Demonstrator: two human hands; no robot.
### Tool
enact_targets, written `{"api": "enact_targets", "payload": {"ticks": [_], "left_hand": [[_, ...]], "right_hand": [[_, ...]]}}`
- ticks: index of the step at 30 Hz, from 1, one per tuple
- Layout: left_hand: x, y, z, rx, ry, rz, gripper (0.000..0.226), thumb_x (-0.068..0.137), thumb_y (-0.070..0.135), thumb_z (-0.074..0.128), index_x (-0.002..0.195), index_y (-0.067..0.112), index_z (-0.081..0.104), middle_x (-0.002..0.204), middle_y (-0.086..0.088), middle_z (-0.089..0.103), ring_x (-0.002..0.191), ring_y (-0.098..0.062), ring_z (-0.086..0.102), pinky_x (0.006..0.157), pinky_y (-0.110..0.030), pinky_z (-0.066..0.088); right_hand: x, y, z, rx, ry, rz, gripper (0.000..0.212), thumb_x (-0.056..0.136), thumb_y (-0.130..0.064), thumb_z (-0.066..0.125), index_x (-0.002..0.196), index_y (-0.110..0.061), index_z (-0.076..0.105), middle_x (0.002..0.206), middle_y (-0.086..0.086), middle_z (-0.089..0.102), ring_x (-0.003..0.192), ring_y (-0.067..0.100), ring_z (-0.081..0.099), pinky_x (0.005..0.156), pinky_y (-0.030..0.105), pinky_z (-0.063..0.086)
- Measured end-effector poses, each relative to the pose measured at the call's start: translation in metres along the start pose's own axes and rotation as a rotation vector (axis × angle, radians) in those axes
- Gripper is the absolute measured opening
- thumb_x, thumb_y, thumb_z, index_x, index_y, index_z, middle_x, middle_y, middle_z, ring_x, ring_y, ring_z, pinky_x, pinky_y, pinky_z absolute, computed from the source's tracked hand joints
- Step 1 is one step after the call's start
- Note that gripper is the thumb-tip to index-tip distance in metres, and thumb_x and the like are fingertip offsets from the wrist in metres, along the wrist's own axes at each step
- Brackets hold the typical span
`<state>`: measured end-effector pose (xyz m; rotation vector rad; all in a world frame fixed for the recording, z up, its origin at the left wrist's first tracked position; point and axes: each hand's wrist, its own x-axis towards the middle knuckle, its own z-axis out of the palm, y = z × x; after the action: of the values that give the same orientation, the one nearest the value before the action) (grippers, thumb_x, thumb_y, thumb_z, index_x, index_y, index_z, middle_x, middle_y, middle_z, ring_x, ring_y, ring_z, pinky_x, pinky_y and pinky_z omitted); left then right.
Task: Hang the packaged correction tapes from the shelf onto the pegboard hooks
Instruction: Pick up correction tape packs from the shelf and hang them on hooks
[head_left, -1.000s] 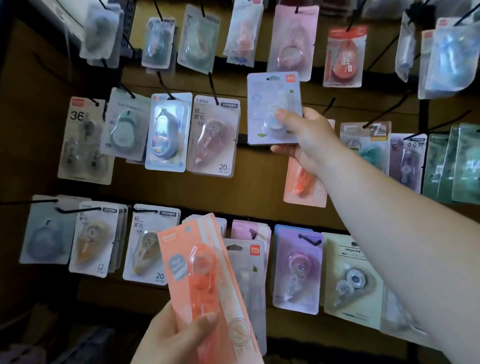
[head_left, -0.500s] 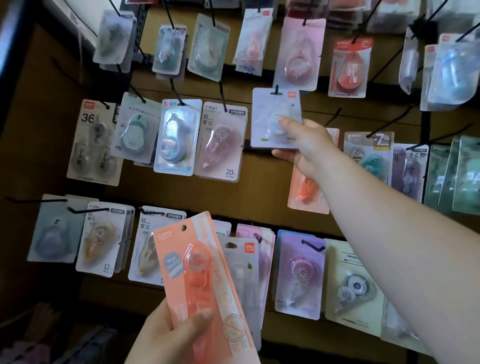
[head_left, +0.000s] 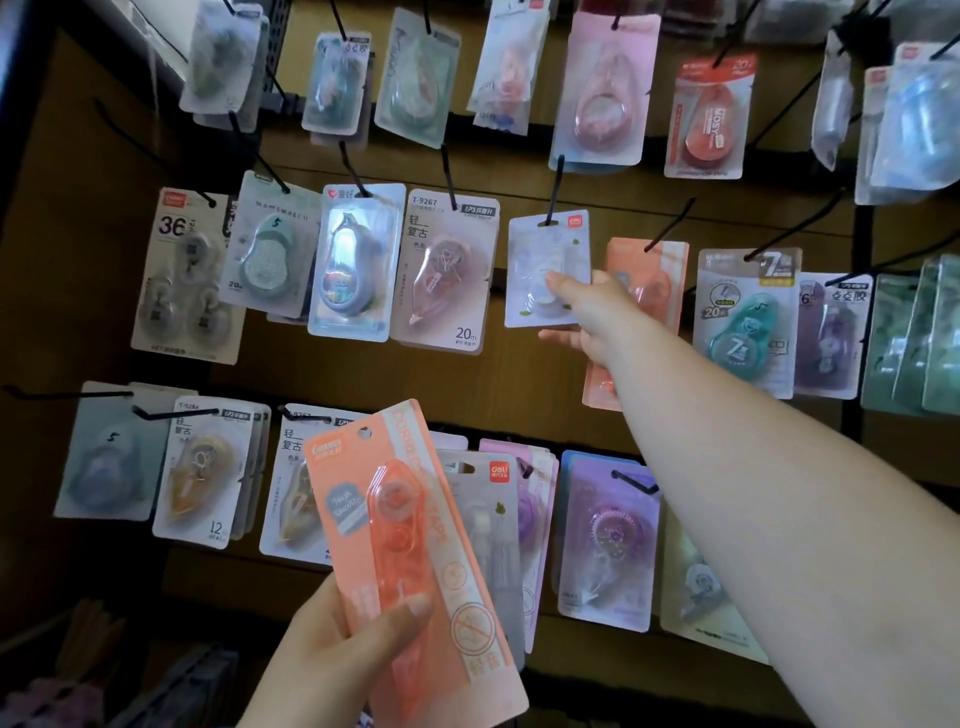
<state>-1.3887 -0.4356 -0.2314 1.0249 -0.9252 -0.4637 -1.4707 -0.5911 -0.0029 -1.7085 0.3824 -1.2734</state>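
My right hand (head_left: 587, 317) pinches the lower right corner of the pale blue pack (head_left: 545, 270), which hangs on its hook (head_left: 555, 188) at 12 o'clock from my fingers. My left hand (head_left: 332, 660), at 6 o'clock, is closed around the orange packs (head_left: 410, 551). They look light, stiff but bendable, with slippery blisters; I would hold the card edge, below the hanging hole.
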Motion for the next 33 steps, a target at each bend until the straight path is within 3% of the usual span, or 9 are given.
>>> {"api": "enact_targets", "payload": {"ticks": [5,8,11,13,18,22,25,29,33], "left_hand": [[0.000,0.002,0.002,-0.031,0.006,0.033,0.102,0.000,0.064,0.078,0.090,0.019,0.064,0.094,-0.009,0.074,0.093,-0.026,0.068,0.078,-0.037,0.052],[0.002,0.002,0.003,-0.082,0.015,0.012,0.077,0.015,0.040,0.082,0.089,0.021,0.068,0.087,-0.005,0.077,0.088,-0.026,0.070,0.080,-0.042,0.050],[0.001,0.002,0.008,-0.130,0.026,-0.004,0.062,0.028,0.036,0.072,0.088,0.021,0.067,0.082,-0.002,0.077,0.075,-0.020,0.073,0.070,-0.038,0.049],[-0.003,0.003,0.013,-0.143,0.042,-0.013,0.059,0.028,0.035,0.071,0.086,0.020,0.067,0.080,-0.001,0.077,0.070,-0.016,0.073,0.067,-0.036,0.047],[-0.012,0.003,0.027,-0.140,0.067,-0.021,0.053,0.038,0.026,0.073,0.090,0.023,0.064,0.079,0.003,0.076,0.086,-0.026,0.067,0.076,-0.044,0.049],[-0.016,0.004,0.042,-0.194,0.065,-0.022,0.040,0.055,0.018,0.062,0.095,0.021,0.063,0.077,0.001,0.076,0.079,-0.024,0.070,0.070,-0.039,0.048],[-0.019,0.001,0.058,-0.204,0.036,-0.030,0.031,0.057,0.016,0.059,0.088,0.021,0.065,0.075,-0.002,0.076,0.068,-0.017,0.072,0.072,-0.041,0.049],[-0.020,-0.003,0.074,-0.159,0.014,-0.012,0.034,0.058,0.017,0.061,0.091,0.022,0.066,0.081,-0.004,0.076,0.084,-0.026,0.067,0.082,-0.047,0.048],[-0.019,-0.002,0.084,-0.132,-0.045,0.000,0.050,0.056,0.020,0.068,0.106,0.018,0.063,0.095,-0.008,0.075,0.089,-0.025,0.070,0.079,-0.041,0.051]], "right_hand": [[0.012,0.011,0.003,-0.026,0.015,-0.005,0.042,0.090,-0.021,0.054,0.129,-0.012,0.042,0.124,0.012,0.057,0.093,0.022,0.062,0.063,0.026,0.054],[0.016,0.014,0.001,-0.047,0.027,0.010,0.043,0.090,-0.022,0.055,0.129,-0.012,0.042,0.127,0.012,0.055,0.103,0.026,0.062,0.067,0.028,0.055],[0.014,0.012,-0.003,-0.082,0.032,0.020,0.054,0.090,-0.025,0.055,0.137,-0.011,0.034,0.137,0.011,0.046,0.115,0.028,0.055,0.065,0.025,0.054],[0.008,0.011,-0.007,-0.158,0.036,0.016,0.057,0.091,-0.028,0.052,0.141,-0.012,0.028,0.142,0.009,0.039,0.120,0.028,0.050,0.075,0.026,0.052],[-0.039,0.015,-0.022,-0.499,0.277,-0.312,0.044,0.090,-0.027,0.050,0.131,-0.017,0.038,0.125,0.003,0.046,0.107,0.017,0.047,0.079,0.024,0.040],[-0.107,0.039,-0.031,-0.406,-0.006,-0.381,0.009,0.087,-0.022,0.056,0.095,-0.024,0.054,0.096,-0.005,0.052,0.088,0.007,0.047,0.073,0.008,0.038],[-0.149,0.064,-0.032,-0.448,-0.230,-0.205,0.019,0.083,-0.029,0.060,0.101,-0.023,0.064,0.100,-0.012,0.048,0.105,0.006,0.046,0.087,0.016,0.036],[-0.165,0.076,-0.041,-0.449,-0.179,-0.133,0.028,0.079,-0.039,0.063,0.106,-0.029,0.065,0.115,-0.019,0.033,0.132,0.007,0.027,0.109,0.028,0.026],[-0.171,0.077,-0.049,-0.362,-0.203,-0.072,0.013,0.075,-0.038,0.067,0.073,-0.043,0.056,0.122,-0.023,0.029,0.137,0.007,0.020,0.112,0.033,0.023]]}}
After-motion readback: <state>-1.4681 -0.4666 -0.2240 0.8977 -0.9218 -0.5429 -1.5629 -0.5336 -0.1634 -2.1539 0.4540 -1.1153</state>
